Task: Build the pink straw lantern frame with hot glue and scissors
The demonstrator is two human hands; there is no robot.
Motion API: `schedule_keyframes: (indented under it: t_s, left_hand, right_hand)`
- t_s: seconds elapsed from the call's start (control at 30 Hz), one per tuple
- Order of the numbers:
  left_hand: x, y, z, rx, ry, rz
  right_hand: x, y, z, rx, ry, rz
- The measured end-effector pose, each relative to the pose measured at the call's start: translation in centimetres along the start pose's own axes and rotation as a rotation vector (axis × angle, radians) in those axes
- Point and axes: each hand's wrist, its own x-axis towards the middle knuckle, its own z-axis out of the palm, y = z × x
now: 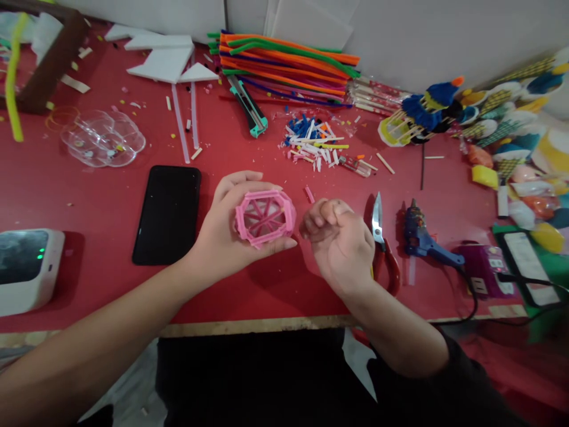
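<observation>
My left hand (226,228) is wrapped round a small pink octagonal frame (265,218), fingers behind and thumb along its lower edge. Pink spokes meet at the middle of this frame, and its rim looks fuzzy. Just to the right, my right hand (340,243) is closed, with curled fingers and the thumb pressed against them. Whatever those fingers hold, if anything, is hidden. A short pink piece (309,194) lies on the red table (275,284) above the right hand. Red-handled pliers-like cutters (377,222) lie beside my right wrist, partly covered by it.
A blue glue gun (424,237) and a purple power socket box (489,270) are at right. A black phone (166,214) lies at left. Farther back are a utility knife (249,107), pipe cleaners (288,65), cut scraps (315,142) and a clear palette (104,139).
</observation>
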Motion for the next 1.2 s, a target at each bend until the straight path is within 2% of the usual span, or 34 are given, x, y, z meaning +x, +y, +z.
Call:
schedule_keyframes:
  t_s: [0.17, 0.3, 0.4, 0.6, 0.73, 0.8, 0.97, 1.07, 1.2]
  left_hand:
    - [0.1, -0.5, -0.1, -0.045, 0.031, -0.026]
    - [0.4, 0.0, -0.3, -0.113, -0.046, 0.053]
    - [0.5, 0.5, -0.4, -0.103, -0.096, 0.053]
    - [0.2, 0.5, 0.1, -0.185, 0.003, -0.016]
    - [0.1, 0.6, -0.4, -0.182, 0.019, -0.010]
    - [0.1, 0.8, -0.8, -0.181, 0.016, -0.028]
    - [-0.2, 0.4, -1.1, -0.185, 0.054, -0.105]
    - [-0.2, -0.3, -0.7, -0.160, 0.125, -0.129]
    - [0.0, -0.6, -0.3, -0.092, 0.192, -0.086]
  right_hand:
    - [0.3, 0.1, -0.1, -0.001, 0.037, 0.076]
    - [0.7, 0.3, -0.6, 0.001, 0.029, 0.146]
    - [1.0, 0.6, -1.0, 0.000, 0.005, 0.177]
    - [1.2, 1.0, -1.0, -0.008, 0.014, 0.211]
    - [1.1, 0.8, -0.7, 0.042, -0.079, 0.346]
    - [1.1, 0.6, -0.7, 0.053, -0.118, 0.367]
    - [1.0, 0.3, -0.6, 0.080, -0.114, 0.341]
    - [0.9, 0.5, -0.5, 0.081, -0.096, 0.325]
    - [0.9, 0.9, -0.4, 0.058, -0.027, 0.267]
